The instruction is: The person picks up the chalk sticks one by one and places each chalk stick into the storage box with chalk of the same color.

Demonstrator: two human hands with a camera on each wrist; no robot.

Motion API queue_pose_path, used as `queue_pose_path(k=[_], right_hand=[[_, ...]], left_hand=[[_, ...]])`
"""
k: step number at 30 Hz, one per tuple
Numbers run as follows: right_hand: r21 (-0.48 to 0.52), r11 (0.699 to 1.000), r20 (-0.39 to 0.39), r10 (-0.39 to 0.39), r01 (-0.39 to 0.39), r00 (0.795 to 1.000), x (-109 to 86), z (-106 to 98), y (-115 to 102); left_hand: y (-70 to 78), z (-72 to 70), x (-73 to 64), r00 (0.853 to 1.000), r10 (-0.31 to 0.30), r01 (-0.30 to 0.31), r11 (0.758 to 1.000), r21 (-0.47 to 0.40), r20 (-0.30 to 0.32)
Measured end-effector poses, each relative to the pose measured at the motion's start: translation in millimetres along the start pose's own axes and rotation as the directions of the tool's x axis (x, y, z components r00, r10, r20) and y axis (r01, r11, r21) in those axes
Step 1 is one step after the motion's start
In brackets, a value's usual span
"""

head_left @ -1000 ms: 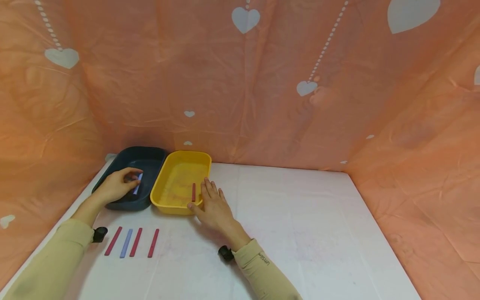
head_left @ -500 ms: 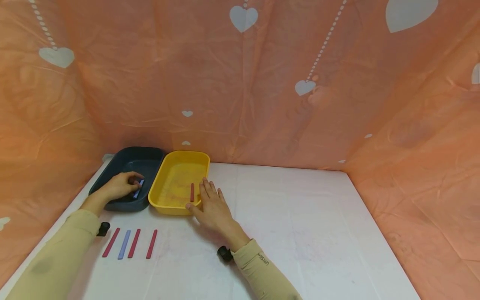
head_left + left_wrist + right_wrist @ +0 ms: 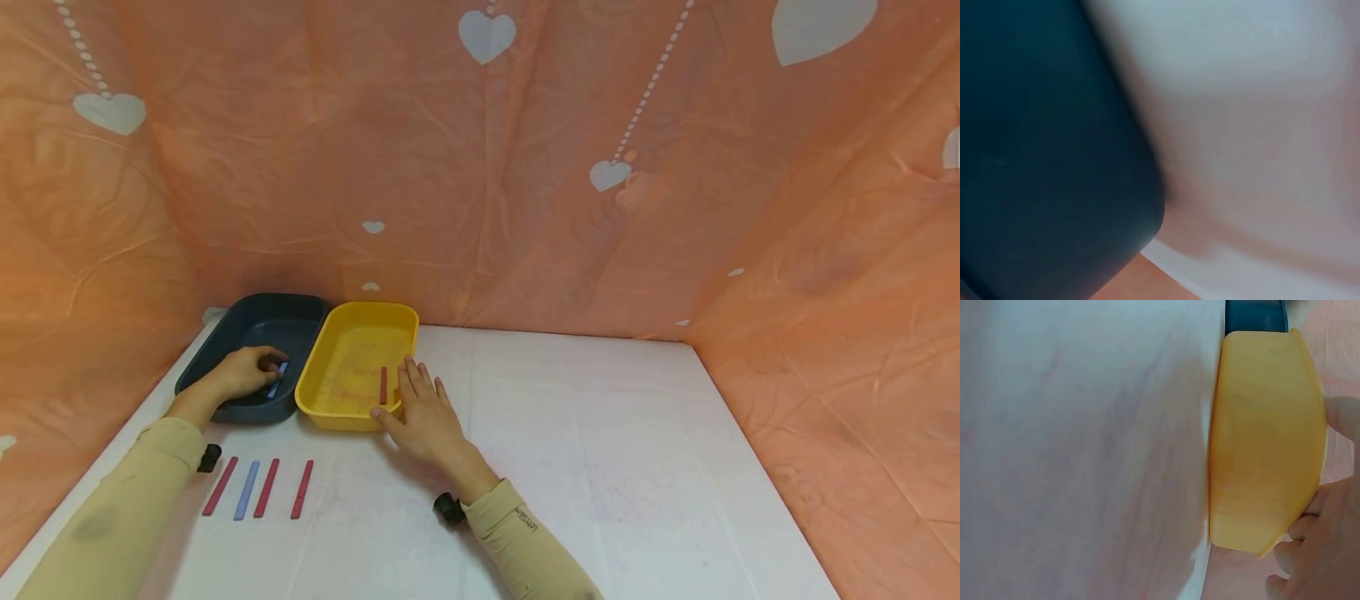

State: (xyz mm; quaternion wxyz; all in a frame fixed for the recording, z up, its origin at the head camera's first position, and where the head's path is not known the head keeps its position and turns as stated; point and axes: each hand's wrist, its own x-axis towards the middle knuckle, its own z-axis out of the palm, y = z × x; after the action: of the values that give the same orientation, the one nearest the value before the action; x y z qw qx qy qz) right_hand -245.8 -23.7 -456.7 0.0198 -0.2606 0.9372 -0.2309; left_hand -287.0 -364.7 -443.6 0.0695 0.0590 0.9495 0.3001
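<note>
My left hand (image 3: 243,373) reaches into the dark blue tray (image 3: 296,325), its thumb and fingers pinching a light blue stick (image 3: 273,389) low inside. The fingers partly cover that stick. In the left wrist view only the outer wall of the dark tray (image 3: 1054,150) fills the left side; the hand is out of sight. Over the front right corner of the yellow tray (image 3: 360,337) lies my right hand (image 3: 429,421), fingers straight. The right wrist view has its thumb and fingertips at the rim of the yellow tray (image 3: 1266,444). One red stick (image 3: 383,386) lies inside that tray.
In front of the trays, a red stick (image 3: 220,487), a blue stick (image 3: 247,490), a second red stick (image 3: 266,488) and a third red stick (image 3: 302,490) lie in a row on the white tabletop (image 3: 585,450). An orange curtain (image 3: 540,233) with hearts stands behind and at both sides.
My left hand has moved down and slightly right with the blue stick, lower into the dark tray. The right hand stays at the yellow tray's corner. The head view shifts slightly.
</note>
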Motion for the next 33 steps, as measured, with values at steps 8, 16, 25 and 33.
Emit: queue_pose_path(k=[8,16,25,33], right_hand=[[-0.002,1.0,0.007,0.002,-0.002,1.0,-0.2,-1,-1],[0.006,1.0,0.004,-0.007,0.007,1.0,-0.2,0,0],[-0.006,1.0,-0.005,-0.008,0.008,1.0,-0.4,0,1],[0.002,1.0,0.0,-0.011,0.011,1.0,-0.6,0,0]], left_hand=[[-0.6,0.1,-0.5,1.0,-0.011,0.011,1.0,0.008,-0.001],[4.3,-0.9,-3.5,0.999,0.013,-0.011,0.997,0.07,-0.03],[13.3,-3.2,-9.9,0.99,0.063,-0.053,0.995,0.084,-0.126],[28.1,-4.7,-26.1,0.987,0.059,-0.051,0.997,0.06,-0.152]])
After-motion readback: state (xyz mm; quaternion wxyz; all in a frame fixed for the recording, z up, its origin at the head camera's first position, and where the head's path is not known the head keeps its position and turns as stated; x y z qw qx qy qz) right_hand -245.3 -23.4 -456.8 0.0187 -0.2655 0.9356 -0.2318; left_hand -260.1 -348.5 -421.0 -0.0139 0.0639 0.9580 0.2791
